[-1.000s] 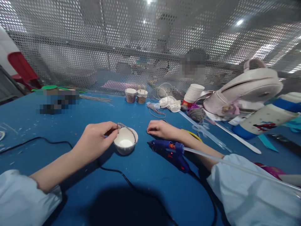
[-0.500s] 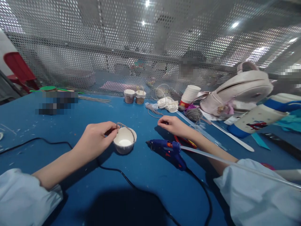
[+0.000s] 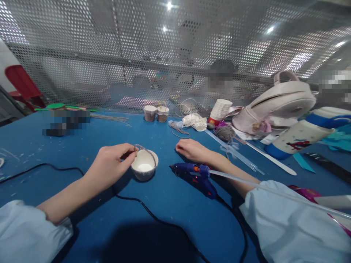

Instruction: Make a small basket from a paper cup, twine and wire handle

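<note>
A small white paper cup (image 3: pixel 143 171), dark on its outer wall, stands upright on the blue table. A twisted grey-brown cord (image 3: pixel 150 153) arches along its rim. My left hand (image 3: pixel 113 160) is closed in a pinch on the cord's left end, at the cup's edge. To the right of the cup, my right hand (image 3: pixel 192 149) rests low over the table with its fingers curled; whether they hold anything is hidden. In front of that hand lies a blue glue gun (image 3: pixel 193 173), its nozzle toward the cup and a clear glue stick (image 3: pixel 241 179) in its back.
Two finished-looking small cups (image 3: pixel 150 113) stand at the back by the perforated metal screen (image 3: pixel 123 73). A paper cup stack (image 3: pixel 221 109), grey yarn (image 3: pixel 225 133), a backpack (image 3: pixel 276 102) and a bottle (image 3: pixel 301 135) fill the right. A black cable (image 3: pixel 145 206) crosses the front.
My right hand has shifted left toward the cup, its fingers curling tighter, and its forearm now covers most of the red-and-yellow handles. My left hand keeps its pinch on the cord.
</note>
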Action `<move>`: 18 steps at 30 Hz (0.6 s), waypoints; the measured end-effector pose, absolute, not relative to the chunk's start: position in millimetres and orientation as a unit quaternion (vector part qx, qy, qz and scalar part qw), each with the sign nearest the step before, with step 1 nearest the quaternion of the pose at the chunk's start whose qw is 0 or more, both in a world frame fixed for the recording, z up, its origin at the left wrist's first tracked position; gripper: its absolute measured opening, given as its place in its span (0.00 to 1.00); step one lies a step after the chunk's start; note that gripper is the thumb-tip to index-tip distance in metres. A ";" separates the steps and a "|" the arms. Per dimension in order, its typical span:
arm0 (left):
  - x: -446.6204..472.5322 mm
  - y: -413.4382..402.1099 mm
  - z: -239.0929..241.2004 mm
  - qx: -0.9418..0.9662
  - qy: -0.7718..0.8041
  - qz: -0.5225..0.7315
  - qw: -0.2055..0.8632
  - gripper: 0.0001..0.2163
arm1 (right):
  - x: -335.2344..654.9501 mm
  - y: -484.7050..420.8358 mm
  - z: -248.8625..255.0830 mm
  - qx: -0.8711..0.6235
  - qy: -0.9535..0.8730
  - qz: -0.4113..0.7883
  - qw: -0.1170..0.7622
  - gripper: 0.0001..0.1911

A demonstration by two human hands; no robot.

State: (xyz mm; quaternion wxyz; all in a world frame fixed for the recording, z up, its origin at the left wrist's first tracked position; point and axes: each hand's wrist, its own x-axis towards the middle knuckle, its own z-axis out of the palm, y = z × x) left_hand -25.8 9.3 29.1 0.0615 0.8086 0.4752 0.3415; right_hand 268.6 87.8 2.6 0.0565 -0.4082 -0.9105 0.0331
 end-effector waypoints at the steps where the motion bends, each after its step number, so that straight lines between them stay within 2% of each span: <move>1: -25.7 9.2 29.3 0.810 0.474 0.341 0.060 0.11 | 271.3 87.5 5.2 -0.414 -0.908 0.033 0.054 0.09; 10: -25.4 8.4 30.2 0.812 0.468 0.345 0.054 0.11 | 276.0 87.0 4.0 -0.422 -0.906 0.022 0.026 0.08; 18: -26.0 8.5 30.5 0.810 0.473 0.343 0.052 0.11 | 276.3 92.1 1.3 -0.448 -0.890 0.059 0.065 0.06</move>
